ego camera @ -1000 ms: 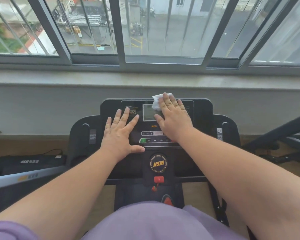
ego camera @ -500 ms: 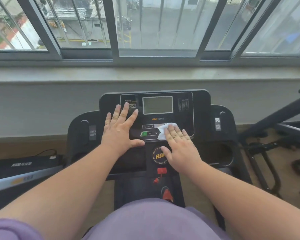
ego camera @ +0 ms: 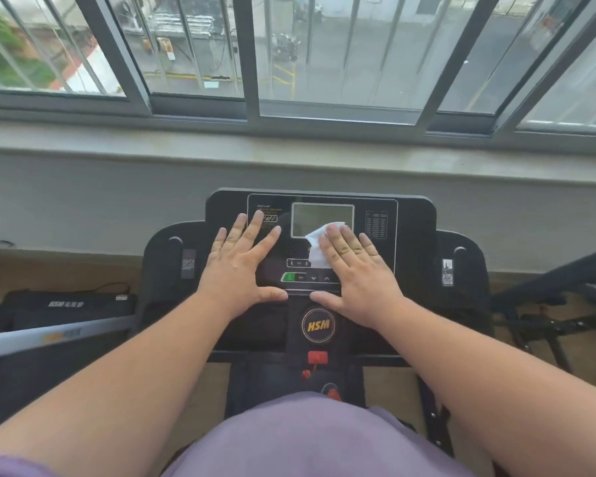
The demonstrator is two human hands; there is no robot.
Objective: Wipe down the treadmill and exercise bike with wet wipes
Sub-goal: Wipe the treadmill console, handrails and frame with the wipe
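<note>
- Wet wipe (ego camera: 316, 246): thin, limp, likely bunches; best pinned flat under fingers.
- Right hand (ego camera: 353, 270): fingers straight, pressing wipe on treadmill console (ego camera: 415, 232).
- Left hand (ego camera: 239, 266): splayed flat, holding nothing.

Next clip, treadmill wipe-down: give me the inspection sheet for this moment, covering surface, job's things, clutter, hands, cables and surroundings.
Surface: black treadmill console, display screen dark, green button in the lower button row.
Job's things: white wet wipe lies flat over the screen's lower right corner and the panel below; a dark frame at right may be the exercise bike.
Clutter: nothing seen.
Hands: left hand flat on the console's left side, fingers spread; right hand presses the wipe with straight fingers.
Cables: thin black cable by the black case on the floor at left; red safety key with cord under the logo.
Surroundings: window with bars, grey sill, street below.
</note>
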